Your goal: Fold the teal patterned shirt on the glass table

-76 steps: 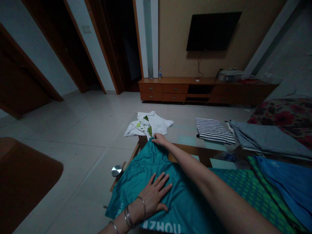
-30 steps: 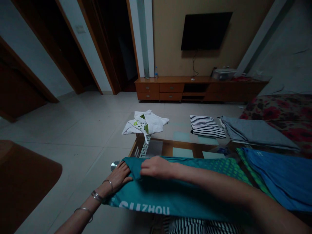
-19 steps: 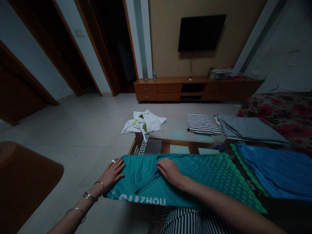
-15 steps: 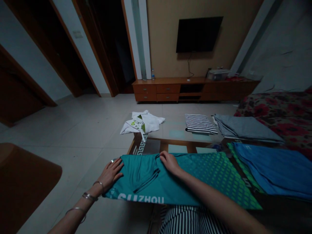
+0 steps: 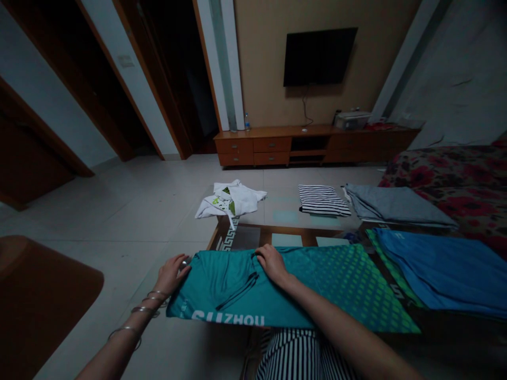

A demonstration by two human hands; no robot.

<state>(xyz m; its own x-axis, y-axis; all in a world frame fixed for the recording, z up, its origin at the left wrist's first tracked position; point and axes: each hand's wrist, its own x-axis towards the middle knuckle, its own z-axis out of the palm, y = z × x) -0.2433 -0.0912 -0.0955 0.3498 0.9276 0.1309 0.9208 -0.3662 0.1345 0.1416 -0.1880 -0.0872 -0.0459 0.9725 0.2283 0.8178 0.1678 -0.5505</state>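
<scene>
- Wide shot: a tiled living room, and across it a wooden TV cabinet (image 5: 312, 155) sits under the wall-mounted television (image 5: 320, 57).
- Right in front of the person, a glass-topped coffee table with a wooden frame (image 5: 285, 228) carries the pile of clothes.
- On the table's near side, the teal-and-green sports jersey (image 5: 325, 301) lies flat and doubled over, its long straight edge running across in front of the person.
- Along that edge, white lettering reading "ZHOU" (image 5: 245, 320) sits face up.
- Just to the right lies a blue garment (image 5: 439, 269), with a grey folded garment (image 5: 396, 205), a striped folded top (image 5: 321, 200) and a crumpled white shirt (image 5: 229, 199) further along the table.
- The right hand (image 5: 273, 264) is pressing down on the jersey's far edge, fingers slightly spread, no pinch.
- The left hand (image 5: 172, 274) is at the jersey's left corner, fingers close together; is it gripping? I cannot tell.
- Three thin bangles (image 5: 144, 305) ring the left wrist.
</scene>
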